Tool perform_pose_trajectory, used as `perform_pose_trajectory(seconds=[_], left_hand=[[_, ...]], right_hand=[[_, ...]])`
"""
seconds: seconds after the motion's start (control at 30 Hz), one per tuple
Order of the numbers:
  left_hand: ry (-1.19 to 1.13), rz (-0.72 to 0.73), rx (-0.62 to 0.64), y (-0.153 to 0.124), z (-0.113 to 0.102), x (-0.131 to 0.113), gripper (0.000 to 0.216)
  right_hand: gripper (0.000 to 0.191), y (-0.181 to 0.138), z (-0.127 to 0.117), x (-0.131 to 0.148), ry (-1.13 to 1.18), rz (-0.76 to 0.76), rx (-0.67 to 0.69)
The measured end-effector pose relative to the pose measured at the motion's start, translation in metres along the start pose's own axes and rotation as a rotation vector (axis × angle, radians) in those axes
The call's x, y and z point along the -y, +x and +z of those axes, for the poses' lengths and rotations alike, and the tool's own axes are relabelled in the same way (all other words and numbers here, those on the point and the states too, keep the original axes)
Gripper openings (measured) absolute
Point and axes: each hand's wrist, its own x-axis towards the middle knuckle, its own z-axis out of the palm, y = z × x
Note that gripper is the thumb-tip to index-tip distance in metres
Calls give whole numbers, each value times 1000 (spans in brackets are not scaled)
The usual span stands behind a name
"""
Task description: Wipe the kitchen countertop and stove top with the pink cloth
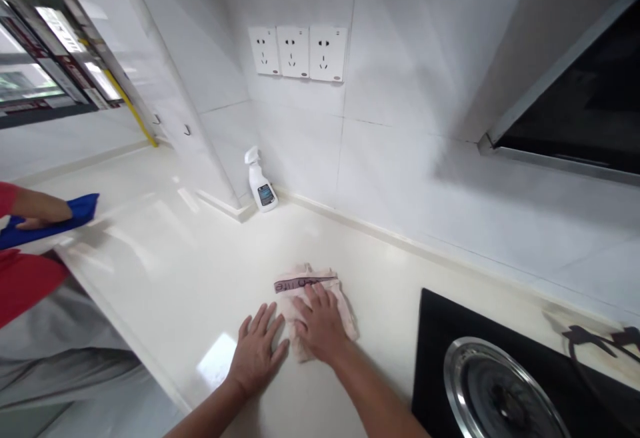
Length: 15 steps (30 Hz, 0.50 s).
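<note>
My right hand point(323, 323) lies on a pale pink cloth point(345, 298), its fingers spread and pressing it against the countertop. The cloth is bunched and has a dark band with lettering along its far side. Close by on the left, my left hand point(259, 350) rests flat on the white countertop point(165, 271) with fingers apart and nothing in it. Its thumb is near the cloth's left edge.
A white spray bottle point(263, 185) stands in the wall corner, below wall sockets point(295, 53). At right is a black gas hob point(430, 351), with a dark range hood point(575, 105) above. On the left, another person's hand point(50, 208) holds a blue cloth point(83, 211).
</note>
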Motion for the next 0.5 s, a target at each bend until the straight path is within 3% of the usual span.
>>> perform_pose_trajectory(seconds=[0.07, 0.3, 0.4, 0.5], left_hand=[[-11, -5, 10, -1, -1, -1, 53], [0, -14, 47, -1, -4, -3, 55], [3, -15, 52, 0, -3, -3, 55], [-6, -19, 46, 0, -3, -2, 55]], right_hand=[[54, -1, -4, -32, -12, 9, 6], [56, 8, -44, -188, -118, 518, -78], [56, -2, -51, -209, -149, 606, -100], [56, -15, -41, -189, -192, 663, -157]])
